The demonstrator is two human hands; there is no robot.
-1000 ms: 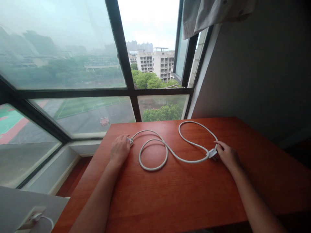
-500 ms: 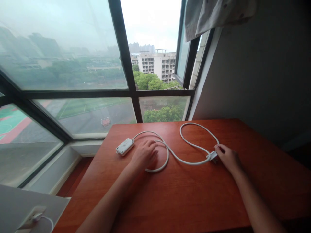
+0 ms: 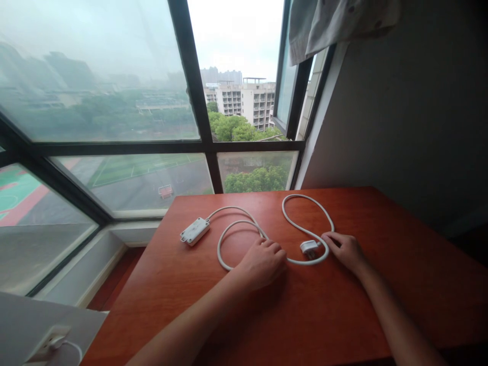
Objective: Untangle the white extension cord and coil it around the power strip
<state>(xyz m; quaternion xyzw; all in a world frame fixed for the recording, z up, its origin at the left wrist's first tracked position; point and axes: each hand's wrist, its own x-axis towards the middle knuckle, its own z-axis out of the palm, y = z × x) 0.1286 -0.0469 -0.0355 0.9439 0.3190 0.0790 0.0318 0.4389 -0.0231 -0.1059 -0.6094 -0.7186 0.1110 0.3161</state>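
Your right hand (image 3: 346,250) is pinching the long white cord (image 3: 305,263), chunky white plug (image 3: 308,247) just left of your fingertips on the reddish-brown wooden counter (image 3: 335,310); left hand (image 3: 263,260) covers more cord, can't tell its grip.

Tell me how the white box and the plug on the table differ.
The white box is bigger than the plug. The box is a flat slab, while the plug is stubby and rounded. The box lies near the left edge of the table; the plug lies beside the right hand. Both are whitish.
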